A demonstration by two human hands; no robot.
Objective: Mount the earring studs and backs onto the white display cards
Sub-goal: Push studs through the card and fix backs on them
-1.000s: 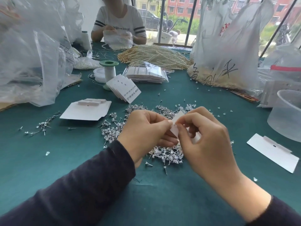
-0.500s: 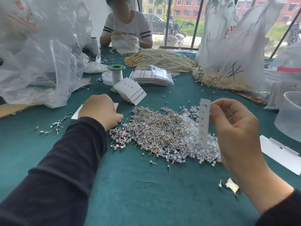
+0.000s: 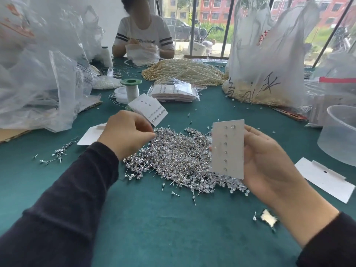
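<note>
On the green table (image 3: 173, 218) the heap of earring studs (image 3: 173, 157) is now laid open to view at the centre, since the two hands, joined over it a second ago, have been drawn apart. The right hand (image 3: 269, 160) is seen at 3 o'clock of the heap. The white display card (image 3: 228, 149), shown edge-on half a second ago, is now turned face-on to the camera and held upright above the heap's 3 o'clock edge. It is clamped between the thumb at its right border and fingers passed behind it, with one tip just showing at its left border. The left hand (image 3: 127, 132) has been brought in from 9 o'clock to the heap's 10 o'clock edge, where its fingers (image 3: 148, 132) are curled and the thumb and fingertips are drawn together at the studs. Whether a stud is already pinched between them cannot be told. Just beyond that hand, at 11 o'clock, a fan of filled cards (image 3: 148, 110) is left lying. On the held card a column of small dots is made out, with one brighter dot at the top right; whether these are seated studs or bare holes cannot be settled. The change is judged as one fitting ended and the next begun: a fresh stud is being fetched, and the card is presented so that the next hole can be found.
</note>
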